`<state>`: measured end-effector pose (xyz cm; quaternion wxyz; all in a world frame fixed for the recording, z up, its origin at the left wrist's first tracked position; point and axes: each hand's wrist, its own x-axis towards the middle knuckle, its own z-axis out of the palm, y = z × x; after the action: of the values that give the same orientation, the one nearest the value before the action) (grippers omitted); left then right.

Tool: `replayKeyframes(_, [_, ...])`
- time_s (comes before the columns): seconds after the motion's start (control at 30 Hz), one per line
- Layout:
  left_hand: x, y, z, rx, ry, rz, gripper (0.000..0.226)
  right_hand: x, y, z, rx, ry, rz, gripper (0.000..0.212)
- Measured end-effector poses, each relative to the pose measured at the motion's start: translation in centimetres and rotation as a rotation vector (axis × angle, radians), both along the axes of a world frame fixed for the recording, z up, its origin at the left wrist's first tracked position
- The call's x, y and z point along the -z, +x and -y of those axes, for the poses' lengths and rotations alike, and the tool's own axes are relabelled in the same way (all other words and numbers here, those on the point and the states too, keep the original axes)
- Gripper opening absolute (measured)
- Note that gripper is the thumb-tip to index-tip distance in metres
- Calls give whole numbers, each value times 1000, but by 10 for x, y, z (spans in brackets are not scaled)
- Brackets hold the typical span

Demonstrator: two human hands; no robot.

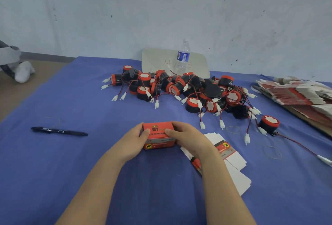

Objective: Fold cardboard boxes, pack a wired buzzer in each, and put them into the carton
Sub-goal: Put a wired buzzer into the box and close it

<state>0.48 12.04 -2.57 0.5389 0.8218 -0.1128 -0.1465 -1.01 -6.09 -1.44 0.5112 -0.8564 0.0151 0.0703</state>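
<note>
A small red folded cardboard box stands on the blue table in front of me. My left hand grips its left end and my right hand grips its right end, thumbs on top. The box looks closed. A pile of black and red wired buzzers with white plugs lies beyond it. One single buzzer sits apart at the right. A flat unfolded box blank lies under my right forearm.
A stack of flat box blanks lies at the far right. A black marker is on the left. A water bottle stands on a white board by the wall. Rubber bands lie at right.
</note>
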Motion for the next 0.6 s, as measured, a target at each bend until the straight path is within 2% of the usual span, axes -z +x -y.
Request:
replayKeyframes(0.03, [-2, -2, 4, -21, 7, 9, 24, -3, -2, -4, 3, -43, 25, 27])
replayKeyframes(0.1, [-13, -11, 17, -86, -136, -59, 42, -11, -6, -11, 58, -36, 110, 33])
replayKeyframes(0.17, [-34, -16, 35, -123, -362, -55, 53, -30, -17, -12, 118, 168, 241, 49])
replayKeyframes(0.23, [-66, -23, 59, -97, -508, 99, 49, -59, -35, 0, 170, 324, 450, 54])
replayKeyframes(0.33, [-118, -48, 120, 44, -588, 288, 48, -105, -84, 46, 380, 333, 736, 48])
replayKeyframes(0.4, [-145, -78, 176, 161, -608, 338, 51, -130, -128, 88, 603, 298, 853, 48])
replayKeyframes(0.5, [-171, -145, 265, 350, -666, 276, 48, -154, -207, 152, 975, 191, 946, 47])
replayKeyframes(0.57, [-177, -196, 319, 481, -663, 234, 42, -161, -265, 186, 1210, 9, 927, 47])
replayKeyframes(0.6, [-177, -223, 343, 551, -636, 235, 38, -161, -293, 201, 1332, -135, 859, 48])
